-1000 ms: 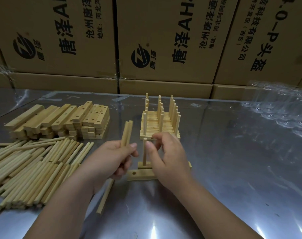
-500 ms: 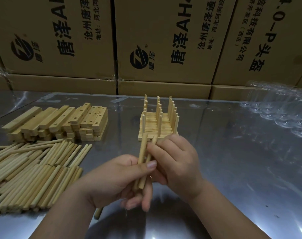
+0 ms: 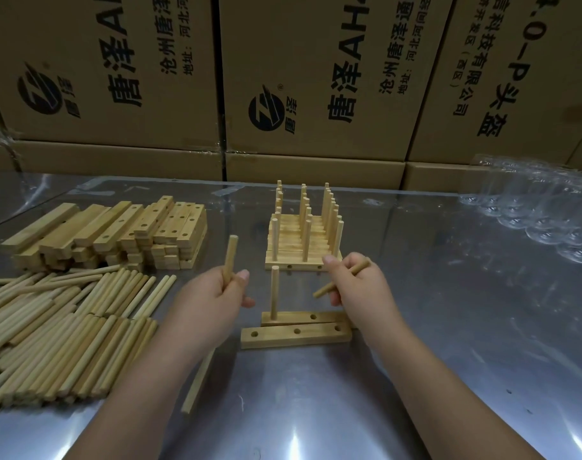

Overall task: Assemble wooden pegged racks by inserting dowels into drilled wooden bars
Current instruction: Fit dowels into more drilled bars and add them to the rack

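Beyond both hands stands a finished batch of pale pegged wooden racks (image 3: pixel 303 239); between them, the rear drilled wooden bar (image 3: pixel 307 317) carries one upright dowel (image 3: pixel 275 292) with holes empty, while the left hand (image 3: pixel 213 298) grips a spare light wooden dowel (image 3: pixel 230 257) and the right hand (image 3: pixel 356 282) grasps a slanted dowel (image 3: pixel 341 277).

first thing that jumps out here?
Centre table: a single dowel stands upright in the farther of two drilled bars. The left hand and right hand each grip another dowel beside it. Left lies a big loose dowel pile, finished racks behind.
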